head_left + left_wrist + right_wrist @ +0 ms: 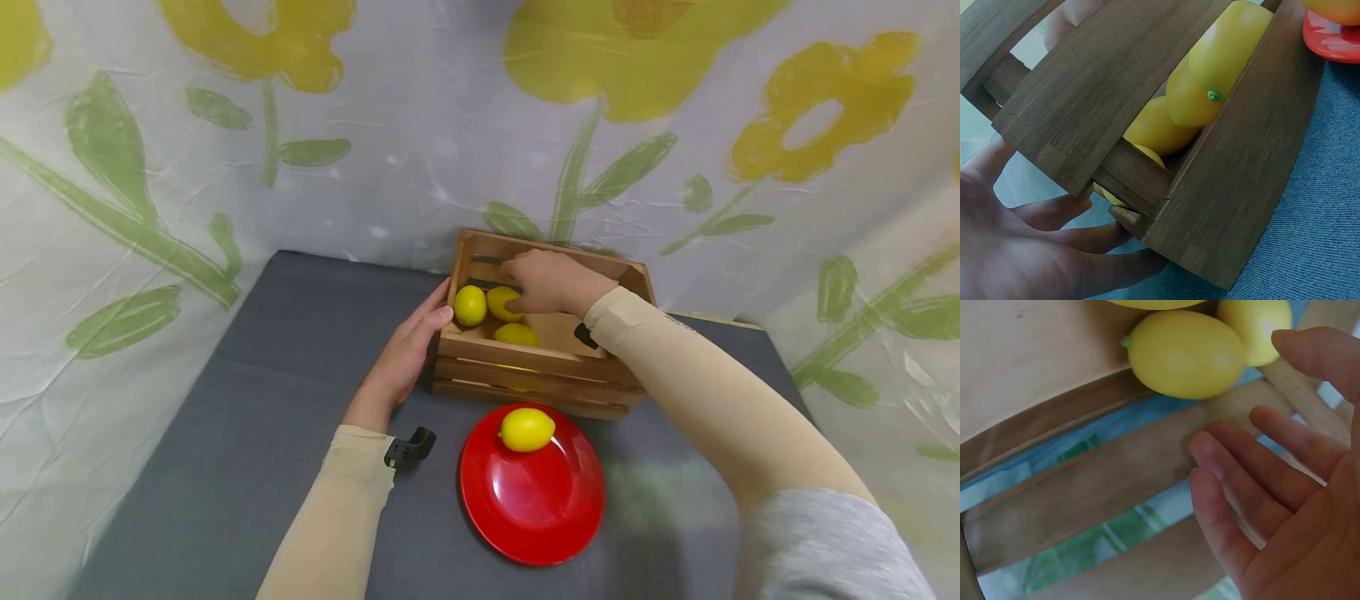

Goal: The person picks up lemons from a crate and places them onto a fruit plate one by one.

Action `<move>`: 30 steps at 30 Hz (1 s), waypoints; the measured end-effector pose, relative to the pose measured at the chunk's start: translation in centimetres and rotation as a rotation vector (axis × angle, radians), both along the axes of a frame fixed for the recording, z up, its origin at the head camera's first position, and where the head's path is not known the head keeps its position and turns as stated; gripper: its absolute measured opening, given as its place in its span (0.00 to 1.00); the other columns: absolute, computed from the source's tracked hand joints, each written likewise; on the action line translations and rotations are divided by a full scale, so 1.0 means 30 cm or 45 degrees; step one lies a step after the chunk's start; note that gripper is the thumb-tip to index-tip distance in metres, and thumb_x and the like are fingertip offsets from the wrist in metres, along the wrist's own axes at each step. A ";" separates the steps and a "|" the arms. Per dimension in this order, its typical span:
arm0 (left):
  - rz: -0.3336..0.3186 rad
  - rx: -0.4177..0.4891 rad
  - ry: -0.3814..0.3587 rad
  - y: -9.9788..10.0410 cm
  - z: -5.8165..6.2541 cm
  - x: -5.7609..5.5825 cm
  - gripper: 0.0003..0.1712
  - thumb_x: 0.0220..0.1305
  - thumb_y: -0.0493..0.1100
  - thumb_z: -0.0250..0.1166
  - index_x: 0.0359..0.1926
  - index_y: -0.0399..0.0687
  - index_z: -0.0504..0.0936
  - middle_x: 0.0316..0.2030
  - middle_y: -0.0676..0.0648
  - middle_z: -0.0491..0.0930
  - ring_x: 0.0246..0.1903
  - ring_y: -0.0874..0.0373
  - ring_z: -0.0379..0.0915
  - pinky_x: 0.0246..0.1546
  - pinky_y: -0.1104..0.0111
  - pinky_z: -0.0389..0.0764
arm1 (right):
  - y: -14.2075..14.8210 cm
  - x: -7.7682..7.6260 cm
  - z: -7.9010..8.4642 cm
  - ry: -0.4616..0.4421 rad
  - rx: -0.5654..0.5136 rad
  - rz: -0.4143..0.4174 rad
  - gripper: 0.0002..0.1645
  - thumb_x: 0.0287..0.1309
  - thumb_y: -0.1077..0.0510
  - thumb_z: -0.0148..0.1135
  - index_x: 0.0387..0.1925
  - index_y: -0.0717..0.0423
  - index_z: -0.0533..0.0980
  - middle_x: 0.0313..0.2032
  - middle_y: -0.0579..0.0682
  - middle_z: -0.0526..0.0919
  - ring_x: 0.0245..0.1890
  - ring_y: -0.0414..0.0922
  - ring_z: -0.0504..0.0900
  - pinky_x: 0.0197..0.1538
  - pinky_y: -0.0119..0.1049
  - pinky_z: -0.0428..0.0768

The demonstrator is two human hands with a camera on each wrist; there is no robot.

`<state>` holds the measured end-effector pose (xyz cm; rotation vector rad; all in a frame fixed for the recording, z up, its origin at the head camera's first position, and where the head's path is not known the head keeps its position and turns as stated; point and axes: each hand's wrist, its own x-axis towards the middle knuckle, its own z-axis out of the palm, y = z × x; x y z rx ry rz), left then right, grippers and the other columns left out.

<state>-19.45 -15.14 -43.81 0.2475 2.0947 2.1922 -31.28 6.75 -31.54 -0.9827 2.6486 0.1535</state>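
A wooden slatted crate [540, 354] holds several lemons, two of them at its left end [470, 306] and one near its front wall [517, 335]. My left hand [401, 354] rests against the crate's left end, fingers extended along the outside, as the left wrist view [1041, 244] also shows. Inside the crate, my right hand [551, 282] hovers beside the lemons. In the right wrist view its fingers [1266, 481] are spread and loosely bent, apart from the nearest lemon [1186, 354], with nothing held.
In front of the crate, a red plate [532, 517] carries one lemon [527, 430] near its far rim. Everything stands on a dark grey-blue tabletop [247, 433]. A flower-patterned sheet [420, 150] hangs close behind the crate.
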 end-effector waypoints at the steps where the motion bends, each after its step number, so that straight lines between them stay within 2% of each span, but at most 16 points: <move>1: 0.002 -0.004 0.001 0.004 0.001 0.000 0.36 0.80 0.65 0.52 0.84 0.81 0.57 0.86 0.62 0.51 0.86 0.54 0.43 0.84 0.38 0.43 | 0.001 -0.004 -0.006 -0.007 0.011 -0.008 0.35 0.71 0.45 0.69 0.72 0.56 0.77 0.67 0.56 0.84 0.63 0.53 0.85 0.70 0.52 0.80; 4: 0.005 -0.019 0.005 0.017 0.000 0.002 0.36 0.80 0.65 0.52 0.84 0.82 0.57 0.86 0.62 0.51 0.86 0.54 0.44 0.84 0.38 0.44 | 0.007 -0.010 -0.025 -0.031 0.007 -0.024 0.33 0.70 0.47 0.70 0.72 0.53 0.78 0.58 0.53 0.88 0.54 0.51 0.86 0.63 0.49 0.83; 5: 0.007 -0.024 0.006 0.020 -0.001 0.003 0.36 0.80 0.65 0.52 0.84 0.82 0.57 0.86 0.62 0.51 0.86 0.54 0.44 0.84 0.39 0.44 | 0.009 -0.011 -0.032 -0.037 0.008 -0.031 0.31 0.70 0.47 0.69 0.70 0.52 0.79 0.52 0.52 0.88 0.48 0.50 0.85 0.58 0.47 0.83; 8: 0.006 -0.030 0.015 0.026 -0.002 0.006 0.36 0.80 0.65 0.52 0.84 0.82 0.57 0.86 0.62 0.52 0.86 0.54 0.44 0.84 0.39 0.44 | 0.012 -0.012 -0.052 -0.037 0.020 -0.047 0.24 0.69 0.47 0.70 0.61 0.52 0.82 0.34 0.47 0.79 0.35 0.47 0.77 0.43 0.43 0.76; 9: 0.004 -0.029 0.018 0.027 -0.001 0.007 0.36 0.80 0.65 0.52 0.84 0.82 0.57 0.86 0.62 0.52 0.86 0.54 0.45 0.84 0.39 0.44 | 0.012 -0.013 -0.057 -0.038 0.022 -0.050 0.21 0.69 0.47 0.69 0.58 0.52 0.82 0.32 0.47 0.75 0.33 0.47 0.74 0.41 0.43 0.73; 11: -0.001 -0.025 0.021 0.029 0.000 0.008 0.36 0.80 0.65 0.52 0.84 0.82 0.57 0.86 0.63 0.52 0.86 0.54 0.45 0.84 0.39 0.45 | 0.011 -0.012 -0.062 -0.040 0.041 -0.060 0.19 0.70 0.46 0.69 0.54 0.52 0.82 0.31 0.48 0.74 0.33 0.47 0.74 0.41 0.43 0.72; 13: -0.001 -0.024 0.022 0.031 0.002 0.009 0.35 0.80 0.65 0.53 0.83 0.84 0.58 0.85 0.64 0.53 0.86 0.55 0.45 0.84 0.39 0.45 | 0.010 -0.013 -0.067 -0.050 0.049 -0.043 0.21 0.70 0.47 0.69 0.58 0.52 0.83 0.38 0.50 0.83 0.38 0.48 0.80 0.46 0.45 0.79; 15: -0.004 -0.021 0.028 0.032 0.004 0.008 0.35 0.80 0.65 0.53 0.83 0.84 0.58 0.85 0.64 0.53 0.86 0.56 0.45 0.84 0.39 0.45 | 0.009 -0.014 -0.068 -0.068 0.066 -0.030 0.24 0.70 0.48 0.69 0.63 0.53 0.83 0.50 0.52 0.88 0.47 0.51 0.85 0.54 0.48 0.83; 18: -0.007 -0.020 0.039 0.031 0.003 0.005 0.35 0.80 0.65 0.52 0.83 0.84 0.58 0.85 0.64 0.53 0.86 0.56 0.45 0.84 0.39 0.45 | 0.001 -0.019 -0.072 -0.089 0.109 -0.023 0.30 0.70 0.48 0.70 0.69 0.53 0.80 0.63 0.53 0.87 0.57 0.52 0.86 0.62 0.50 0.84; 30: -0.002 -0.017 0.038 0.027 0.000 0.003 0.35 0.79 0.65 0.54 0.82 0.85 0.59 0.84 0.65 0.55 0.85 0.57 0.47 0.84 0.41 0.47 | -0.019 -0.032 -0.082 -0.134 0.158 -0.016 0.31 0.70 0.51 0.71 0.71 0.54 0.79 0.66 0.55 0.85 0.60 0.53 0.85 0.67 0.49 0.81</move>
